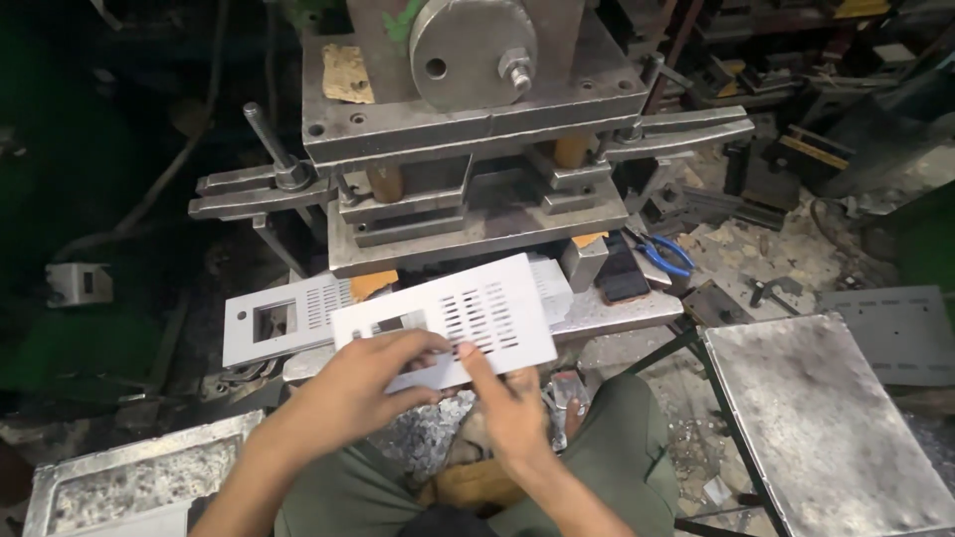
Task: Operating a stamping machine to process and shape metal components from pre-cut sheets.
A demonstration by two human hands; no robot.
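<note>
left hand (370, 383): fingers clamped on the near edge of the top metal plate (476, 310)
right hand (509, 403): fingers pinching the same plate's lower edge
top metal plate: slotted, held in front of the press (468, 129)
second plate (274, 320): beneath, lying on the press bed
pliers (662, 254): blue-handled, right of the press

We see the press (477, 149) looming straight ahead, its die slot a narrow gap above the metal sheet (274, 316) lying there. Levers (269, 179) jut out left and right. The metal table (826, 418) on our right lies bare; pliers (665, 254) clutter the far right corner.
</note>
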